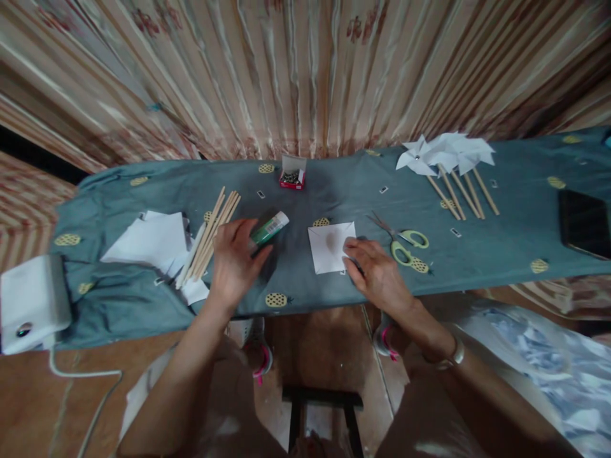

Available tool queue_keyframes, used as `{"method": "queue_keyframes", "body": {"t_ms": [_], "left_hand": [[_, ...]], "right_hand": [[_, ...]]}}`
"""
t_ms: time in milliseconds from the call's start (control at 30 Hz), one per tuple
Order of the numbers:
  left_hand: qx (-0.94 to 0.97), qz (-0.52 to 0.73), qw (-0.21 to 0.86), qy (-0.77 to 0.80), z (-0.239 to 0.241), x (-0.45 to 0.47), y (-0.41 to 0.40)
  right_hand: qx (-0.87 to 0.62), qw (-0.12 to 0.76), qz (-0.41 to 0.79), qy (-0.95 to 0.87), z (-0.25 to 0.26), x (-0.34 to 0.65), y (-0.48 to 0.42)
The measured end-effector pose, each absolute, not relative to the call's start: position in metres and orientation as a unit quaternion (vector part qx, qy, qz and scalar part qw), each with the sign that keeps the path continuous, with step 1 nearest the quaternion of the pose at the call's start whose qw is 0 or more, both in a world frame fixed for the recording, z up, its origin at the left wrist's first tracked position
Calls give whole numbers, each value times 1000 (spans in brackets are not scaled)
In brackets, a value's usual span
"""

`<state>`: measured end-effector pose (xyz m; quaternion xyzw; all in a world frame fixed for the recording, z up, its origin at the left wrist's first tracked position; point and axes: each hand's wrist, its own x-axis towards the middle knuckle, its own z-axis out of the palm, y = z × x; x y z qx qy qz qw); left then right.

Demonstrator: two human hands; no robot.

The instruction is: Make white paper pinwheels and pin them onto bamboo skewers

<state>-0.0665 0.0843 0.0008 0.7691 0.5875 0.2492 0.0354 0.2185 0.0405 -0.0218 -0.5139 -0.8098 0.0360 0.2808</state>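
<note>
- Facing a broad, pleated curtain (286, 76) in cream and brown, filling the whole far side of the view.
- Working over a long table covered in blue-green cloth (487, 254), printed all over with yellow pineapples (275, 299).
- Spotting stick-mounted white pinwheels (443, 152) over on the right, laid side by side with overlapping blades, a good-looking row!
- Catching loose white paper sheets (147, 240) on the left, heaped and overlapping.
- Noting a white box-shaped device (31, 299) at the near left end, with a white cable (90, 373) trailing off below.
- Finding a bundle of wooden sticks (217, 232) slanted between those sheets and the left hand (236, 254).
- Reaching in from the other side with the right hand (375, 267), a pale bracelet (459, 350) at the wrist.
- Glimpsing a dark phone-like slab (583, 222) way out at the right end.
- Seeing green-handled scissors (401, 257) flat on the cloth, just beside the right hand.
- And now the white paper square (329, 248)! Lying flat between both hands, with fold-like lines near the corners; touching its right edge with right fingertips, but can't tell whether pinching or only pressing.
- Clamping a green-and-white tube (272, 229) between left thumb and fingers, tilted, apart from the square.
- Picking out a small open red box (291, 185) beyond the square, holding tiny dark metal pieces (291, 176).
</note>
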Motion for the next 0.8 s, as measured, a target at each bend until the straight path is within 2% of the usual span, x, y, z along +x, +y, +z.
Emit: {"method": "queue_keyframes", "body": {"t_ms": [167,300,400,500,567,633,700,800], "left_hand": [[756,202,81,617,-8,-86,87],[722,255,145,627,-4,-81,89],[678,305,247,622,4,-66,89],[595,355,431,578,10,-41,84],[522,374,575,506,11,-22,78],[453,369,679,444,11,-5,73],[400,344,742,413,11,10,68],[353,316,784,401,11,23,65]], "right_hand": [[-514,292,38,-806,-20,217,41],[-525,302,49,-794,-16,215,42],[-545,350,89,-757,-11,209,41],[-572,407,223,-676,-7,196,41],[-573,440,369,-585,-4,187,43],[-510,487,509,-493,1,180,45],[-450,499,603,-431,7,176,48],[-418,491,672,-364,16,175,51]]}}
